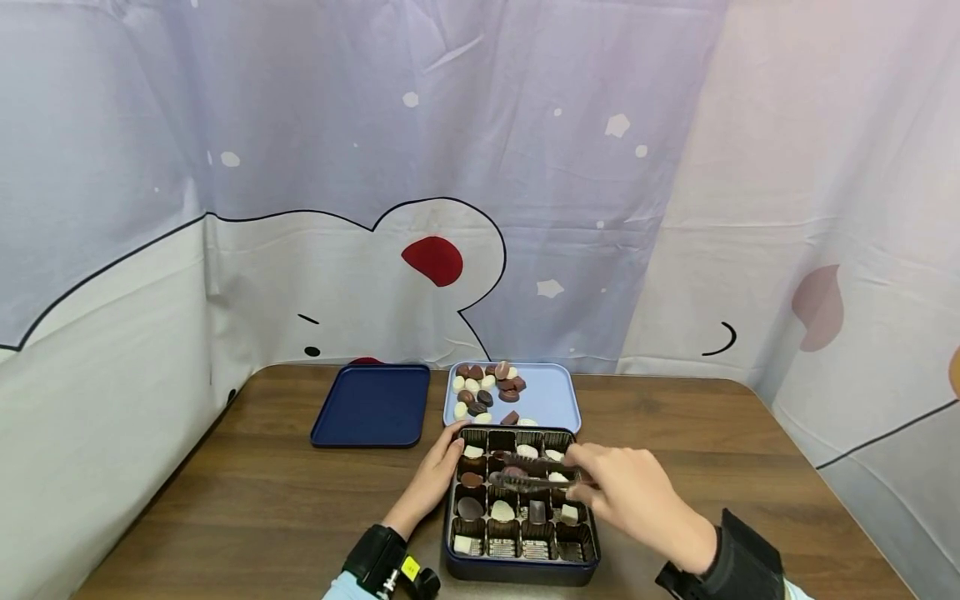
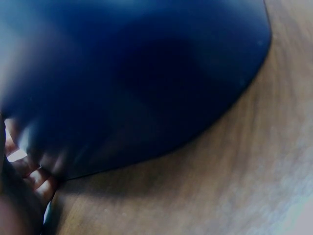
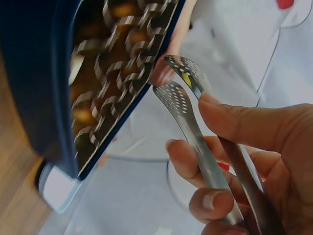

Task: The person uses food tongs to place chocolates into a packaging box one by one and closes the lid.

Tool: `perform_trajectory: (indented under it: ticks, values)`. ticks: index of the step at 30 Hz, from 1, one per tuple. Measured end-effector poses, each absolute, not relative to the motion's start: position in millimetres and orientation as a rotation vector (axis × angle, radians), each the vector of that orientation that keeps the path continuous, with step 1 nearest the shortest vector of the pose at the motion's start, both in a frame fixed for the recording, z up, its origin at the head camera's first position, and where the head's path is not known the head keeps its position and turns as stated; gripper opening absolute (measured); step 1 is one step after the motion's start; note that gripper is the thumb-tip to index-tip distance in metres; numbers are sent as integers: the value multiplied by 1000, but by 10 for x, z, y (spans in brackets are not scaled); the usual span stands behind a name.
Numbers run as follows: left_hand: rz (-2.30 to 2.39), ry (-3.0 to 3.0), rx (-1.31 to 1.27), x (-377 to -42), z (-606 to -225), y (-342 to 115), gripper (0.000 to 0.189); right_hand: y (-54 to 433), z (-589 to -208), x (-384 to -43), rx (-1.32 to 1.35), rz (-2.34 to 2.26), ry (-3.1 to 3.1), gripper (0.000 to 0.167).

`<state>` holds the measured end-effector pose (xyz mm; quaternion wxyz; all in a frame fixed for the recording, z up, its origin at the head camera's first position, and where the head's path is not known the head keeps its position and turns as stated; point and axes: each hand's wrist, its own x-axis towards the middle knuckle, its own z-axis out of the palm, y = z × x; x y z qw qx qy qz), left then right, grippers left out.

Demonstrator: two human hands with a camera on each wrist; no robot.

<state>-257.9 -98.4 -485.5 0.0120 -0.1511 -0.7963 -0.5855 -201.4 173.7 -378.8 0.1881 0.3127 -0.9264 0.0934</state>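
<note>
A dark navy tin (image 1: 522, 573) with a divided insert stands at the table's near middle. Chocolates such as a pale one (image 1: 502, 510) and a round brown one (image 1: 470, 508) lie in several of its compartments; most of the nearest row shows bare bottoms. My left hand (image 1: 431, 479) grips the tin's far left corner, its fingers against the wall (image 2: 122, 98). My right hand (image 1: 633, 492) holds metal tongs (image 3: 208, 161) with perforated tips, low over the tin's second row from the back. The tips stand apart; whether they touch a chocolate I cannot tell.
Behind the tin lies a light blue tray (image 1: 551, 392) with white, brown and dark chocolates, mostly on its left side. A flat navy lid (image 1: 371, 406) rests left of the tray. A printed curtain (image 1: 570, 208) hangs behind the wooden table (image 1: 300, 517).
</note>
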Motion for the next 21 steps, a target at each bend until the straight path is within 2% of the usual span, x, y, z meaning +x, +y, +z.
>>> perform_trajectory:
  ticks: [8,21]
  values:
    - [-1812,-2491,-467,-2516,-4766,-980,39,1696,-3797,-1785,1030,315,-2632,22]
    - [-1828,-2487,-484,-2565,-4833,-990,41,1706,-3819,-1784,1007,339,-2636,23]
